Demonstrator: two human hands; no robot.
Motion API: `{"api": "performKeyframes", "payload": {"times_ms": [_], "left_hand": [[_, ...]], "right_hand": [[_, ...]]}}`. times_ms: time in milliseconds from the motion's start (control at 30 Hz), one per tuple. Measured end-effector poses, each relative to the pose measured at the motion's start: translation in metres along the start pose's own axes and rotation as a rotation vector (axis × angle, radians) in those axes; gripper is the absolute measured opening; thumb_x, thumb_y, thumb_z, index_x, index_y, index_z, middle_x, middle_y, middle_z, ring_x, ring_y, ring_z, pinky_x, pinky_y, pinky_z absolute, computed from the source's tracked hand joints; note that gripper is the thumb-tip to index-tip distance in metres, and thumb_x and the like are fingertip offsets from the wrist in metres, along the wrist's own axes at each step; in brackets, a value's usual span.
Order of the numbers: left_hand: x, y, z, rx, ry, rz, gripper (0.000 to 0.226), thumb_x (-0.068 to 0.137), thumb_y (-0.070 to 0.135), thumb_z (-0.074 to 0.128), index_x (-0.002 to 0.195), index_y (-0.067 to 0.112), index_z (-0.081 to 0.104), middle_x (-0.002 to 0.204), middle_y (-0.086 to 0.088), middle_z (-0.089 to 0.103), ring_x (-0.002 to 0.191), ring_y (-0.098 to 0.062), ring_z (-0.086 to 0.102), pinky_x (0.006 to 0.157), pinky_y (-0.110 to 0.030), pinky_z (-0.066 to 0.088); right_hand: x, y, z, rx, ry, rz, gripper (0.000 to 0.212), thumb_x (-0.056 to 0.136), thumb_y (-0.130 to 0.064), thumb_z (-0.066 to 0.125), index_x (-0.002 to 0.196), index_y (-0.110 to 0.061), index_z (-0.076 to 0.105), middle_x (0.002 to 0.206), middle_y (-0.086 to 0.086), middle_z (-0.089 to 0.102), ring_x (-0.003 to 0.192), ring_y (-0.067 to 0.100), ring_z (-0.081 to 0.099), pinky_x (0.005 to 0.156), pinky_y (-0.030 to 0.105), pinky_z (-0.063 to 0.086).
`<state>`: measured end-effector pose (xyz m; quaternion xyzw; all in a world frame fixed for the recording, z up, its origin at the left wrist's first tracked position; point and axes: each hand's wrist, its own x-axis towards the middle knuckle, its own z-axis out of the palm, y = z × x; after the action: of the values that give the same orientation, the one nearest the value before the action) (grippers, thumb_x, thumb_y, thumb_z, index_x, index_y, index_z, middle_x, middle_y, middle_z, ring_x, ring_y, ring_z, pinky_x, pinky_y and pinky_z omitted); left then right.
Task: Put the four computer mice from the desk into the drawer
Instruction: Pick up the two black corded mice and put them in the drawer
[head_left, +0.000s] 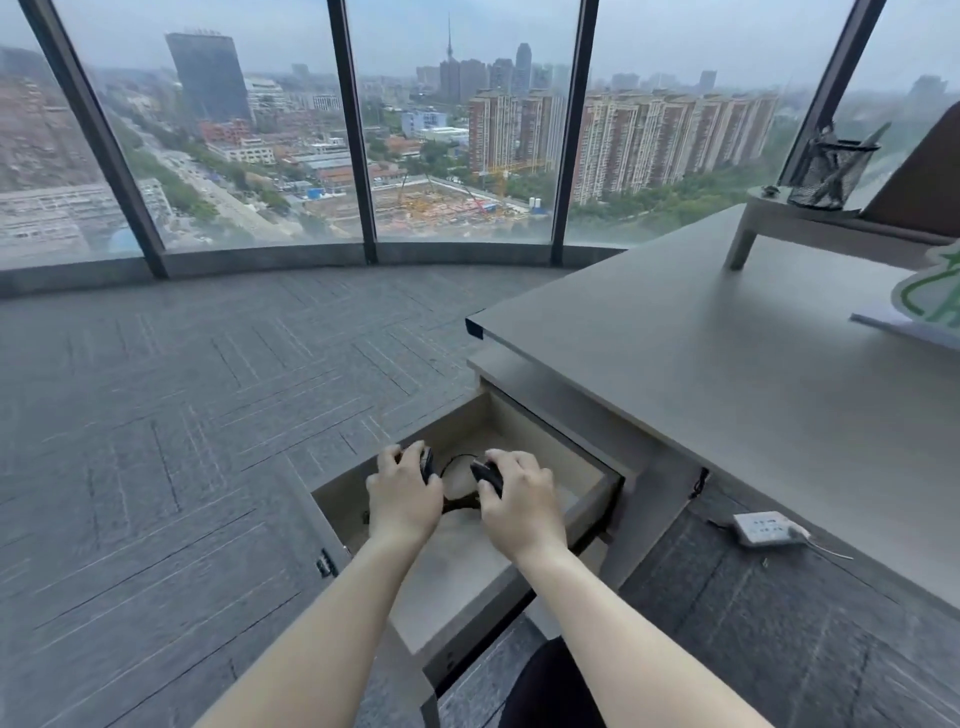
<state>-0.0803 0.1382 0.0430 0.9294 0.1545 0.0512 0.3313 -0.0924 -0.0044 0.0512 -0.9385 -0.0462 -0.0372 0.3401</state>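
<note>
1. Both hands cover most of the two black mice; their cables partly hide beneath the wrists.
2. A white power strip (768, 528) lies on the floor beside the tabletop (727, 374).
3. The left hand (404, 499) grasps one black mouse (427, 464), the right hand (519, 506) another mouse (488, 477), inside the open drawer (605, 493).

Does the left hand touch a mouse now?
Touching. The head view shows the left hand gripping a black mouse over the open drawer.
</note>
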Motion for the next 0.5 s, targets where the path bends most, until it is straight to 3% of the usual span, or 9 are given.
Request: {"api": "performKeyframes", "payload": {"times_ms": [100,233,367,500], "left_hand": [[0.005,-0.014,0.019,0.057,-0.125,-0.104,0.053,0.092,0.022,0.046,0.144,0.020,0.038,0.155,-0.016,0.019,0.131,-0.044,0.033,0.107,-0.043,0.031],[0.015,-0.023,0.042,0.092,-0.240,-0.202,0.060,0.091,0.020,0.048,0.148,0.022,0.029,0.157,-0.018,0.009,0.133,-0.045,0.029,0.107,-0.043,0.031],[0.021,-0.034,0.062,0.109,-0.340,-0.328,0.062,0.086,0.010,0.047,0.145,0.021,0.029,0.152,-0.019,0.015,0.135,-0.046,0.028,0.105,-0.046,0.036],[0.024,-0.038,0.071,0.161,-0.330,-0.339,0.055,0.083,0.009,0.049,0.136,0.018,0.035,0.142,-0.019,0.026,0.129,-0.044,0.035,0.100,-0.048,0.040]], "right_hand": [[0.008,0.003,0.029,-0.116,-0.185,0.103,0.047,0.096,-0.030,0.047,0.142,-0.023,0.040,0.142,0.014,0.044,0.131,0.034,0.034,0.107,0.042,0.035],[0.017,0.010,0.058,-0.229,-0.337,0.199,0.042,0.094,-0.021,0.045,0.135,-0.022,0.042,0.134,0.015,0.049,0.125,0.035,0.037,0.100,0.042,0.043],[0.026,0.017,0.074,-0.320,-0.443,0.230,0.049,0.089,-0.009,0.046,0.136,-0.018,0.038,0.137,0.017,0.041,0.127,0.036,0.035,0.099,0.042,0.042],[0.032,0.022,0.087,-0.358,-0.498,0.221,0.044,0.089,-0.010,0.049,0.132,-0.016,0.040,0.137,0.017,0.039,0.126,0.037,0.037,0.099,0.043,0.042]]}}
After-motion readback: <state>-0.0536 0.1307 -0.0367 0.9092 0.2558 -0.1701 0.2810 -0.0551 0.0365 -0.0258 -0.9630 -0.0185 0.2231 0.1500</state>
